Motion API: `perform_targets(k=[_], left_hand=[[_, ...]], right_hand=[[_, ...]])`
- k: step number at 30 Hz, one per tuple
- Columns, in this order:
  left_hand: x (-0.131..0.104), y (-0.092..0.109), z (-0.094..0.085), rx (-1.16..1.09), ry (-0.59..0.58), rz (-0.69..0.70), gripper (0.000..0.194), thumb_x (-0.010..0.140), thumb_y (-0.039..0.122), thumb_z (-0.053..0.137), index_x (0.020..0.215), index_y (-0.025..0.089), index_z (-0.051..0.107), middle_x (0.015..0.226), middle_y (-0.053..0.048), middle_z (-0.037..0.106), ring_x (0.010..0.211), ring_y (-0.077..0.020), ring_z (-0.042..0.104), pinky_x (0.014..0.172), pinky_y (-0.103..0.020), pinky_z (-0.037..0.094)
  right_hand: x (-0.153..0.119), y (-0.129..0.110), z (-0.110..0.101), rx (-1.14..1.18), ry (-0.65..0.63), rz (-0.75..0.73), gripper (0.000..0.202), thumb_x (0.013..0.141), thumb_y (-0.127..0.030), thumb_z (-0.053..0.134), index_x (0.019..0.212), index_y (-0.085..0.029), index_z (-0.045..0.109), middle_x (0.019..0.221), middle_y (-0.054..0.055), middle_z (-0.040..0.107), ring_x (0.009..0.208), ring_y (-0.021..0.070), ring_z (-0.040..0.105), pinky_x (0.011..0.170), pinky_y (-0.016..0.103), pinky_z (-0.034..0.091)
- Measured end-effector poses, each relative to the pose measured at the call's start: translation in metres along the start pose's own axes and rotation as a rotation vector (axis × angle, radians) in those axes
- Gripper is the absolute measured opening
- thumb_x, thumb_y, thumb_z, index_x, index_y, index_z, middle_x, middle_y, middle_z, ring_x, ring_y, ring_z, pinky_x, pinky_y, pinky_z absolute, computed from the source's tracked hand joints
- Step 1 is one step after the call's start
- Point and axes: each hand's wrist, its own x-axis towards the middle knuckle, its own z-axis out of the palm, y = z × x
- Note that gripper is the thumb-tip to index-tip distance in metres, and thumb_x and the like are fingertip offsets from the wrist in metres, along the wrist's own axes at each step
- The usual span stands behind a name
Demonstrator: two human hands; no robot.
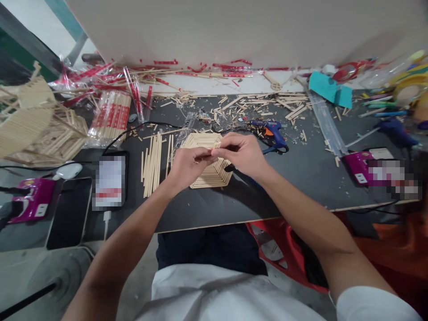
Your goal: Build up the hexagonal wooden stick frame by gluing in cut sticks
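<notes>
A hexagonal panel of pale wooden sticks point(210, 182) lies flat on the dark tabletop, under both my hands. Above it, my left hand point(190, 164) and my right hand point(248, 154) meet fingertip to fingertip, both closed in a pinch. A short piece of wooden stick point(217, 146) shows between the fingertips; much of it is hidden. Left of the panel, a bunch of loose wooden sticks point(153, 165) lies side by side. Behind my right hand, a blue glue gun point(274, 133) with an orange trigger rests on its side.
Stick offcuts point(264, 101) litter the back of the table. To the left are wrapped stick packs point(110, 113), a built stick structure point(63, 131), a phone point(69, 213) and a lit phone point(123, 178). A second glue gun point(397, 131) and a purple power strip point(359, 168) sit right.
</notes>
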Motion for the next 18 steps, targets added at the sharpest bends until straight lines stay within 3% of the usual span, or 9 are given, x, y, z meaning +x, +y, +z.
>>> perform_targets(k=[4, 9, 13, 18], left_hand=[[0.001, -0.007, 0.005, 0.024, -0.022, 0.019, 0.020, 0.094, 0.032, 0.067, 0.102, 0.020, 0.080, 0.100, -0.005, 0.082, 0.090, -0.0190, 0.075, 0.082, -0.028, 0.060], [0.002, -0.015, 0.007, 0.068, -0.038, 0.038, 0.021, 0.096, 0.031, 0.064, 0.101, 0.019, 0.080, 0.098, -0.007, 0.082, 0.087, -0.0186, 0.076, 0.084, -0.029, 0.061], [0.007, -0.012, 0.008, 0.077, -0.042, 0.056, 0.021, 0.096, 0.031, 0.062, 0.101, 0.020, 0.080, 0.098, -0.006, 0.082, 0.087, -0.0184, 0.076, 0.083, -0.028, 0.061], [0.027, 0.003, 0.013, 0.131, -0.060, 0.137, 0.020, 0.097, 0.028, 0.061, 0.098, 0.019, 0.079, 0.099, -0.006, 0.081, 0.087, -0.0175, 0.075, 0.083, -0.028, 0.059]], right_hand=[[-0.003, 0.009, -0.034, -0.129, 0.178, -0.062, 0.023, 0.077, -0.041, 0.084, 0.069, -0.022, 0.074, 0.076, 0.003, 0.068, 0.069, 0.0162, 0.060, 0.065, 0.033, 0.049], [-0.008, 0.047, -0.074, -0.214, 0.428, -0.026, 0.020, 0.075, -0.038, 0.083, 0.069, -0.021, 0.074, 0.072, 0.003, 0.066, 0.062, 0.0155, 0.057, 0.059, 0.033, 0.048], [-0.011, 0.073, -0.078, -0.197, 0.524, 0.046, 0.025, 0.074, -0.043, 0.083, 0.070, -0.021, 0.073, 0.071, 0.002, 0.066, 0.061, 0.0146, 0.055, 0.059, 0.032, 0.046], [-0.011, 0.073, -0.071, -0.261, 0.514, 0.040, 0.026, 0.077, -0.046, 0.080, 0.071, -0.022, 0.074, 0.075, 0.002, 0.070, 0.067, 0.0161, 0.059, 0.069, 0.034, 0.048]])
